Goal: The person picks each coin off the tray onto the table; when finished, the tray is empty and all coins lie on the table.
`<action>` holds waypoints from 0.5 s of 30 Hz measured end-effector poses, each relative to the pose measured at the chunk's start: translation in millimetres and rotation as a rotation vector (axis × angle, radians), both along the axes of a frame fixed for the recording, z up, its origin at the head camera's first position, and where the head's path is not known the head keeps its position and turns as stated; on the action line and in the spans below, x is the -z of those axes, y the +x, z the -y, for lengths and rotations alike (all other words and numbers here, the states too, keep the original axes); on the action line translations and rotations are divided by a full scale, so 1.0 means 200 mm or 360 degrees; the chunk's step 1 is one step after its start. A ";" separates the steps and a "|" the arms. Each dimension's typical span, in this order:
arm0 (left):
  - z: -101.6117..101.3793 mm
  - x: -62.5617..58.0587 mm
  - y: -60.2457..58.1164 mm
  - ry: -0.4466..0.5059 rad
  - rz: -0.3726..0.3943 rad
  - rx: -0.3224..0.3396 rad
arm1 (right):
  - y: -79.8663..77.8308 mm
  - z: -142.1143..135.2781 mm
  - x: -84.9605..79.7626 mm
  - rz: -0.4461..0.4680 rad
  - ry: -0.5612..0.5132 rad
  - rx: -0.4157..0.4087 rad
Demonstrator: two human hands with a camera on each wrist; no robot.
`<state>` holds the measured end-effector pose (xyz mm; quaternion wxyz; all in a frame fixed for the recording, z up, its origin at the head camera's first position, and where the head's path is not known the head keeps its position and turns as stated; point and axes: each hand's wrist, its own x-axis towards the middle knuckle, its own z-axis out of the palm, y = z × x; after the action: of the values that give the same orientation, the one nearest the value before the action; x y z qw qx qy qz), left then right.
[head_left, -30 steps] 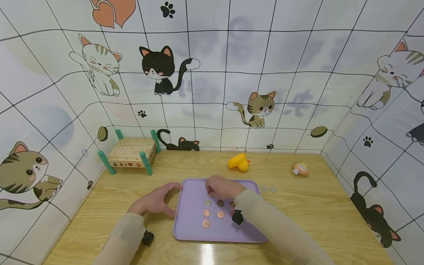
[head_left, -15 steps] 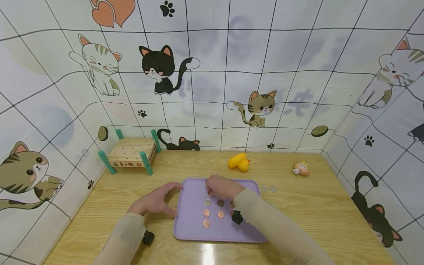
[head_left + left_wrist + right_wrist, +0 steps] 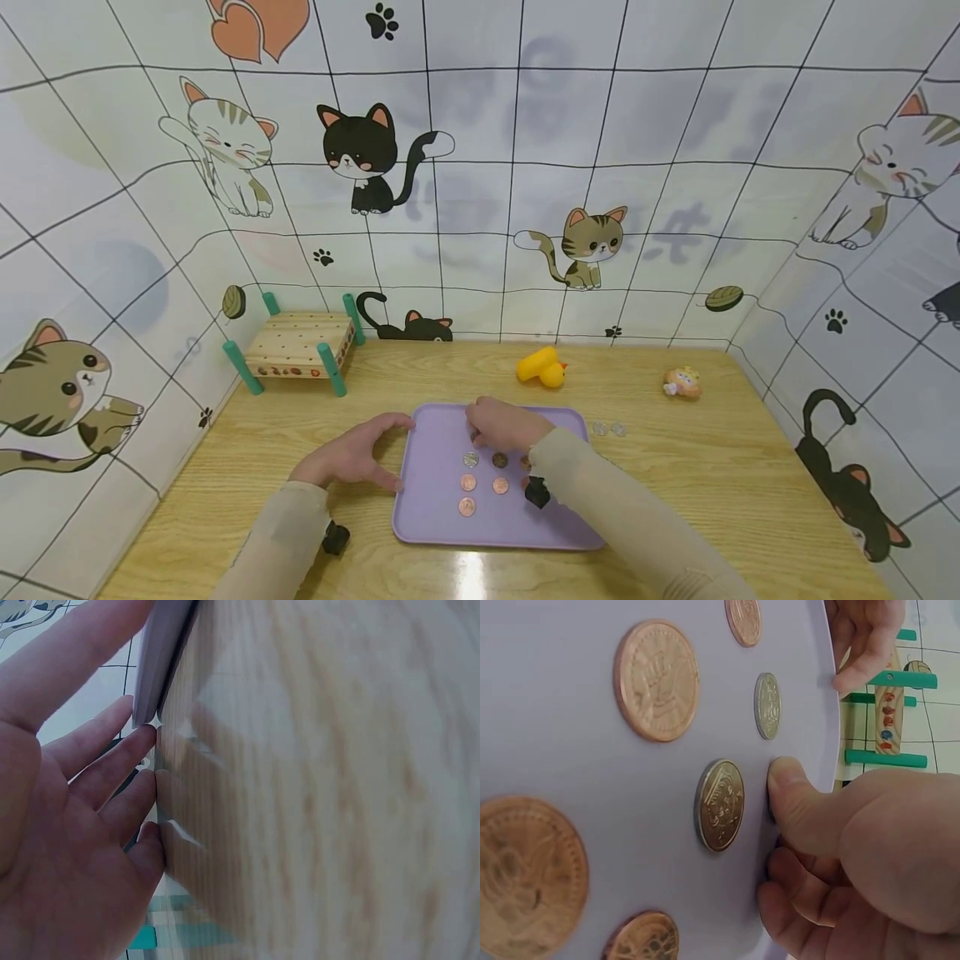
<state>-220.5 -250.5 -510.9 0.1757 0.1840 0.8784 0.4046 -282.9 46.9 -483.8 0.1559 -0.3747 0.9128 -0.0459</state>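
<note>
A: Holding anything in the right hand (image 3: pixel 510 425)?

B: Yes: pinching a dark-edged coin (image 3: pixel 771 806) between thumb and curled fingers, over the far part of the lilac tray (image 3: pixel 431 525), left of its middle. Mostly covered by the thumb in the right wrist view, so impossible to read its face. Lifted or flat on the tray? Cannot tell.

A: And in the left hand (image 3: pixel 348 454)?

B: Nothing gripped. Loosely spread at the tray's left rim, touching it with thumb and forefinger; resting other fingertips on the wooden table (image 3: pixel 712 500), as seen from the left wrist.

A: Any coins near the pinched one?

B: Just beside it, toward the person, a silver coin (image 3: pixel 470 459), then to the right a brassy coin (image 3: pixel 500 460). Nearer the person, three copper coins (image 3: pixel 468 482), all apart. Partly hidden by the right sleeve (image 3: pixel 600 492) in the head view, more coppery ones.

A: Beyond the tray?

B: Near its right rim, two pale discs (image 3: pixel 609 429), side by side. Farther back, a yellow toy duck (image 3: pixel 552 373), with a small figurine (image 3: pixel 682 383) well off to the right. At the back left, a little wooden toy bed (image 3: pixel 298 342) with teal posts.
</note>
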 end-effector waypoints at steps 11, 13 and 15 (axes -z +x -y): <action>0.00 0.01 -0.01 -0.0021 -0.0003 -0.0004 | -0.03 -0.02 0.01 0.0123 -0.0153 0.0020; 0.00 0.01 0.00 -0.0021 0.0003 -0.0011 | -0.04 -0.02 0.01 0.0171 -0.0194 0.0035; 0.00 0.00 0.00 -0.0023 0.0010 -0.0017 | -0.05 -0.02 0.00 0.0207 -0.0218 0.0053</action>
<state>-221.0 -250.8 -511.1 0.1775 0.1768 0.8818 0.3997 -292.1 50.4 -483.9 0.1881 -0.3655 0.9015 -0.1351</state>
